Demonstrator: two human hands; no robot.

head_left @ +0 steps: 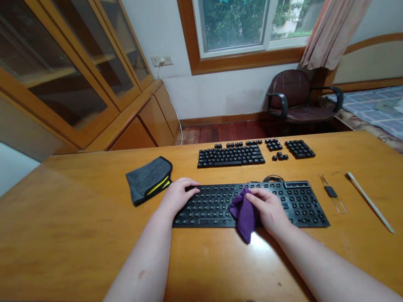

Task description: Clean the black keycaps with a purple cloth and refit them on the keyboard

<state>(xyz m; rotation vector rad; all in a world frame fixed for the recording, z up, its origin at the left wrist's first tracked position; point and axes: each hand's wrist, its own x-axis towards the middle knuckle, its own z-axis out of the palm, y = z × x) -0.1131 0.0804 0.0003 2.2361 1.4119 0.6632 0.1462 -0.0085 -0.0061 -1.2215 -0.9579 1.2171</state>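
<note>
A black keyboard base (209, 205) with its keycaps off lies slightly aslant on the wooden desk. My left hand (180, 193) holds its far left corner, thumb on top and fingers along the back edge. Pinched in my right hand (267, 206) is a purple cloth (246, 214), bunched over the middle of the keyboard base and hanging past its near edge. Behind the base, the removed black keycaps (230, 156) are laid out in keyboard order. A folded grey cloth (149, 178) with a yellow inside rests beyond my left hand.
To the right of the keyboard base lie a wire keycap puller (331, 192) and a white-handled brush (371, 204). A black cable (273, 178) coils behind the base. Past the desk (66, 230) stand a brown chair (293, 95) and a glass-fronted cabinet (76, 88).
</note>
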